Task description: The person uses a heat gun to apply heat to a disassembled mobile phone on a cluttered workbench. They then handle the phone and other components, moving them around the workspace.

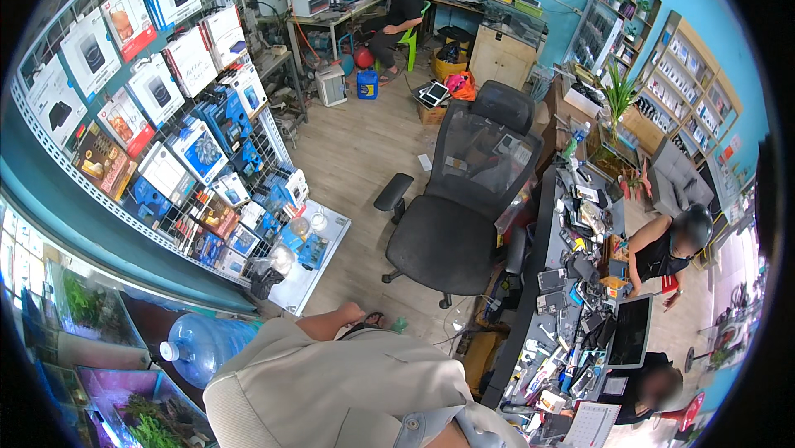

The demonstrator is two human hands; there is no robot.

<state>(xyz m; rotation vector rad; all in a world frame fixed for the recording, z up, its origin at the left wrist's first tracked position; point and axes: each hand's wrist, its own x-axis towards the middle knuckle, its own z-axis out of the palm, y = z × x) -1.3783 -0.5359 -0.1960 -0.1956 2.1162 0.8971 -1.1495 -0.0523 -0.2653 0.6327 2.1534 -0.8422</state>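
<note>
My left forearm comes out from beside my beige shirt (356,373), and my left hand (349,313) is low over the wood floor. Its fingers are too small and turned away to make out, and nothing shows in it. Just past it a sandalled foot (374,320) is on the floor. Nearest to the hand is a low white board (290,295) with blue packs and clear plastic wrap on it. A big blue water bottle (207,349) lies to the left. Bare skin, perhaps my right arm (451,436), shows at the lower edge; my right hand is out of sight.
A black mesh office chair (451,241) stands ahead. Along the right runs a long bench (530,307) cluttered with phones and tools, two people beyond it. A rack of boxed accessories (174,75) fills the left. Another person (397,17) sits at the far desk.
</note>
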